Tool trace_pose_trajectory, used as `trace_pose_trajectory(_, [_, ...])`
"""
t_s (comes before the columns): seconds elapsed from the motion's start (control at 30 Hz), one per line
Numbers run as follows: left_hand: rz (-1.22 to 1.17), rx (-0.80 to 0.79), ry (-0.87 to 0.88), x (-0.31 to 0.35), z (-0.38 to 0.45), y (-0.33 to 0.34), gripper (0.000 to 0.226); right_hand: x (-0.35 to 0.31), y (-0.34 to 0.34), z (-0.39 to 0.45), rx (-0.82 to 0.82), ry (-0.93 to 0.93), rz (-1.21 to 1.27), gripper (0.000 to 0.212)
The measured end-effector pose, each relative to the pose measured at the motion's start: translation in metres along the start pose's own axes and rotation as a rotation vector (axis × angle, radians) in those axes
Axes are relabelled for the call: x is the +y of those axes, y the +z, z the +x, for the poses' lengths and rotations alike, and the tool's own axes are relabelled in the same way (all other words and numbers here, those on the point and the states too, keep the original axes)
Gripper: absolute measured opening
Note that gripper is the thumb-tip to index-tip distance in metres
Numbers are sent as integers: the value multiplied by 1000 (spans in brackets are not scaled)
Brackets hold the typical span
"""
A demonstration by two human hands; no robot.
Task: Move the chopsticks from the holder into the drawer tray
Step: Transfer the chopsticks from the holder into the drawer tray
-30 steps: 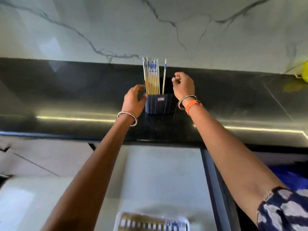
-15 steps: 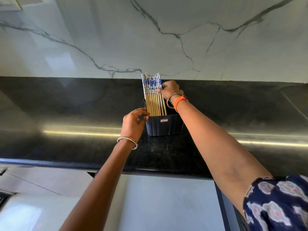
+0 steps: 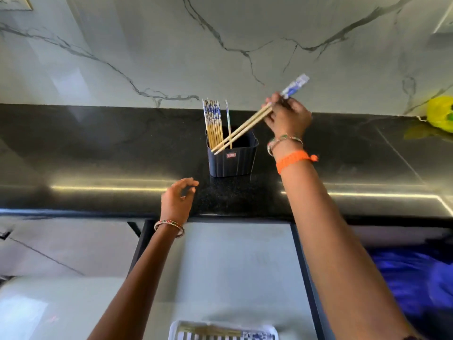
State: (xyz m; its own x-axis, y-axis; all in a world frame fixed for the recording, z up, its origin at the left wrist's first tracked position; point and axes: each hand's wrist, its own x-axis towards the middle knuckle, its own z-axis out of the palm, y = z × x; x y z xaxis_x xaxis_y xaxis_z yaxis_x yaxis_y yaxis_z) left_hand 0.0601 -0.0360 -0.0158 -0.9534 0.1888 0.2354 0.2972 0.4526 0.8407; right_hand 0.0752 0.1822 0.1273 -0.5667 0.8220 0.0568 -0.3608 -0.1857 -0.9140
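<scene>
Chopsticks (image 3: 247, 126): right hand (image 3: 288, 117) pinched two near the patterned tops, tips angled down-left over the holder (image 3: 232, 157). Left hand (image 3: 177, 200) hung loose, holding nothing. Light, stiff, likely slick; upper-third grip looked right.

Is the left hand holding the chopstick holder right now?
No, the left hand hovers open over the black counter, apart from the holder, while the right hand grips a pair of chopsticks.

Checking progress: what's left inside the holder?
In the holder: a bunch of chopsticks at its left, one single chopstick. Their lower ends are hidden by its wall.
</scene>
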Motion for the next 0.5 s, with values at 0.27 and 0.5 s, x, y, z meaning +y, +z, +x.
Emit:
trace_pose_trajectory(0.27, [31, -172, -418, -92, -153, -21, 22, 143, -177, -228, 368, 930, 193, 30])
trace_pose_trajectory(0.5, [211, -274, -615, -129, -227, -22, 32, 184, -193, -310, 484, 1065, 64, 32])
